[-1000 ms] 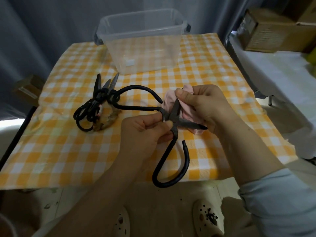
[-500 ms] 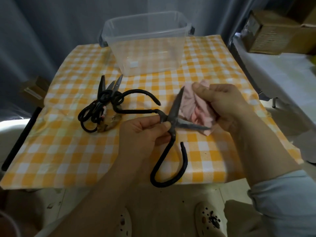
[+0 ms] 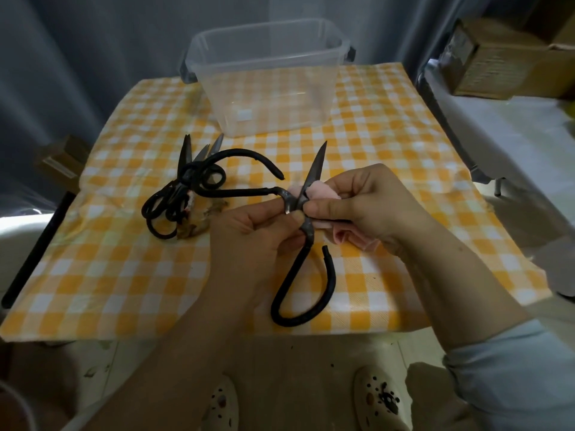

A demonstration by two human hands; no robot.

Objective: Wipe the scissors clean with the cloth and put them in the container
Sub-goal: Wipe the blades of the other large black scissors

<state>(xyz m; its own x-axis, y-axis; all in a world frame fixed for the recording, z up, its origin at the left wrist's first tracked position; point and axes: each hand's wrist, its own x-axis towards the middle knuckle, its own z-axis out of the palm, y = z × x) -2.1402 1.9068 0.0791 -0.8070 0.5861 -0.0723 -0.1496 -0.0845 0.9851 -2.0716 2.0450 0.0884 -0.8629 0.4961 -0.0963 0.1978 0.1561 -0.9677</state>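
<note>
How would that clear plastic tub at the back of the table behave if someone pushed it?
Probably light: the clear tub has thin see-through walls and nothing obvious inside. It would likely slide rather than tip, since its base is broad and the checked tablecloth looks smooth. The walls may flex if squeezed.

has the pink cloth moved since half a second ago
Yes. Against the clear container, the pink cloth in the right hand has slid left, from out along the blades in to the pivot of the held scissors.
</note>
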